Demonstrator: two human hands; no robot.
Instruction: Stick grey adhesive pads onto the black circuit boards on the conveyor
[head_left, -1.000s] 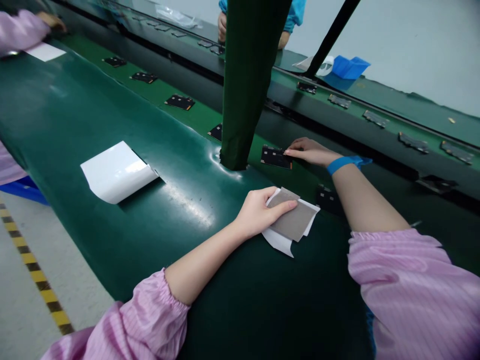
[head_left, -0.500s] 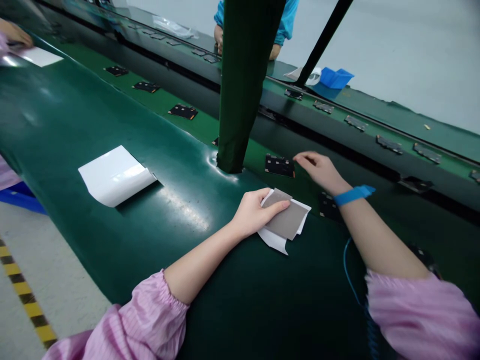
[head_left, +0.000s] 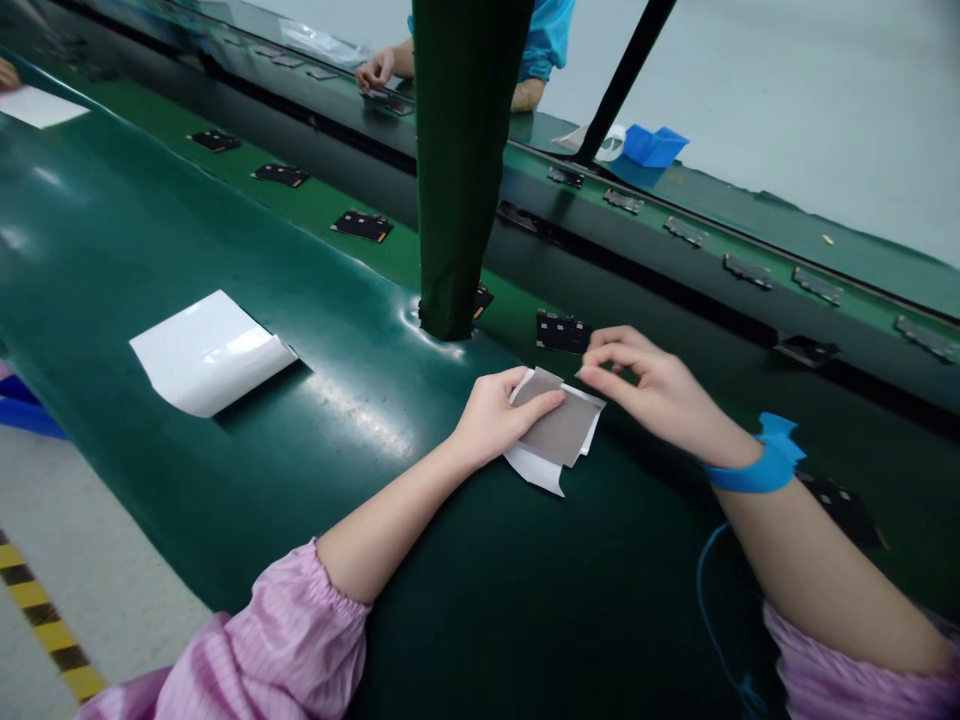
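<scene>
My left hand [head_left: 491, 415] grips a small stack of sheets [head_left: 555, 432], a grey sheet on top of white backing paper, with the thumb pressed on the grey face. My right hand [head_left: 651, 388] hovers at the stack's far right corner, fingers curled and index and thumb pinched close together just above the grey sheet; I cannot make out anything in the pinch. A blue strap [head_left: 757, 462] with a coiled cord circles the right wrist. A black circuit board [head_left: 562, 331] lies on the green belt just beyond the right hand.
A dark green post [head_left: 457, 170] rises from the mat beside the stack. A curled white sheet [head_left: 206, 350] lies to the left. Several black boards [head_left: 362, 225] ride the green belt. A person in blue [head_left: 382, 68] works across the line. Floor with hazard stripe lies lower left.
My right hand left the black board on the belt and drew back toward me to the corner of the grey sheet. The left hand kept its hold on the stack.
</scene>
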